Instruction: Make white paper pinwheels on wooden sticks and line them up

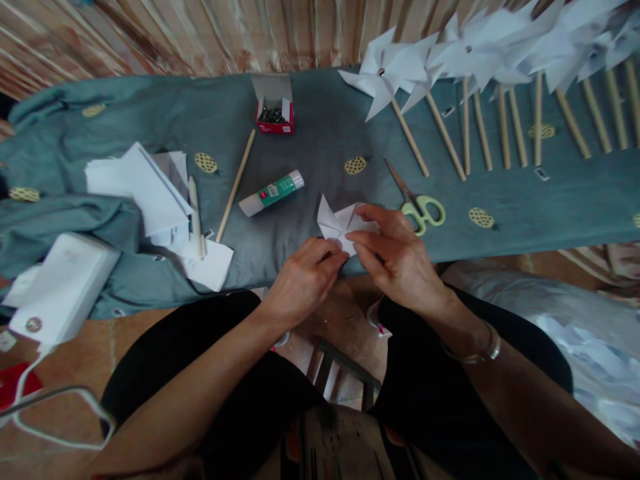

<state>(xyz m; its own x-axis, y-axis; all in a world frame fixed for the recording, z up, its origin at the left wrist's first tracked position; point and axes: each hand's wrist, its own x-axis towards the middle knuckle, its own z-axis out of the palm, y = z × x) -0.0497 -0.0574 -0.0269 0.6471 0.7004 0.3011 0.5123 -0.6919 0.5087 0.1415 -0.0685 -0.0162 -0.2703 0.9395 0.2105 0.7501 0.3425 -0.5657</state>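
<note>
Two hands, both mine, meet on one small folded paper piece (pixel 336 223), which lies on the grey-green cloth (pixel 550 200) just to the left of the green-handled scissors (pixel 423 208). My left hand (pixel 305 277) is curled, its fingertips closed down on the paper's near edge. My right hand (pixel 400 257) sits between the paper and the scissors, forefinger laid across the top of the fold and thumb pressing from below, so the pinch is nearly closed with only the sheet inside it.

I judge the paper to be very light and thin, stiff only along its creases. It would crumple or tear under a hard squeeze and could slide on the cloth if pushed flat. The best hold looks to be at the doubled folds and corners, taken lightly between fingertip and thumb, while the single loose flaps are left alone.

Farther left of the scissors, past the paper, a glue stick (pixel 271 193) lies on its side, with one bare wooden stick (pixel 235 185) beyond it. Well to the left of that is a loose heap of white sheets (pixel 145 187). Up and left of the scissors, near the cloth's far edge, stands a small open red box (pixel 274 115) with dark bits inside. Beyond the scissors and to their right lie white pinwheels (pixel 395 70) in a row, their sticks pointing toward me.
</note>
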